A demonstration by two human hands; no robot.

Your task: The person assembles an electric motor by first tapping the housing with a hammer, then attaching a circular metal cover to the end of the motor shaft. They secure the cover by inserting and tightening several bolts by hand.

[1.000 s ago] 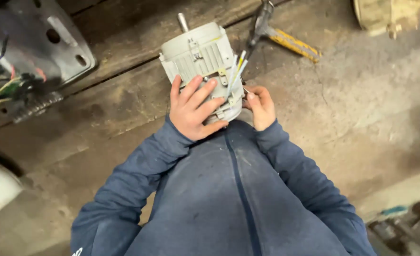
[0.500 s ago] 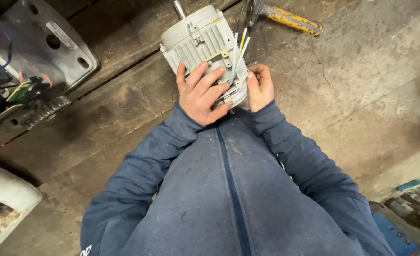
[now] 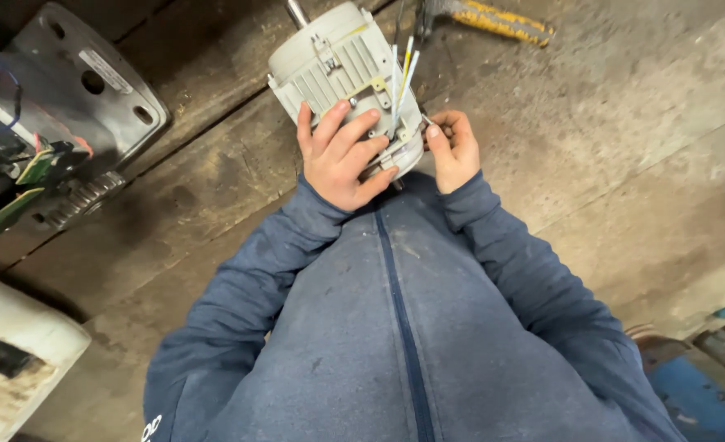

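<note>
A grey ribbed electric motor (image 3: 330,65) with a metal shaft at its far end stands against my blue zipped jacket. My left hand (image 3: 342,160) lies spread over its near end and grips it. White, yellow and blue wires (image 3: 402,78) stick out of the motor's right side. My right hand (image 3: 454,151) is curled at the motor's lower right edge, fingertips pinched on something small where the wires come out; what it pinches is too small to tell.
A yellow-handled hammer (image 3: 493,20) lies on the concrete floor beyond the motor. At the left stands a grey metal mechanism (image 3: 68,90) with a toothed gear and red, blue and green wires. A white casing (image 3: 11,360) is at bottom left, blue objects (image 3: 706,385) at bottom right.
The view has tilted, so the motor and both hands sit higher in frame. Both hands keep their places on the motor; the right hand has closed in on the wire exit.
</note>
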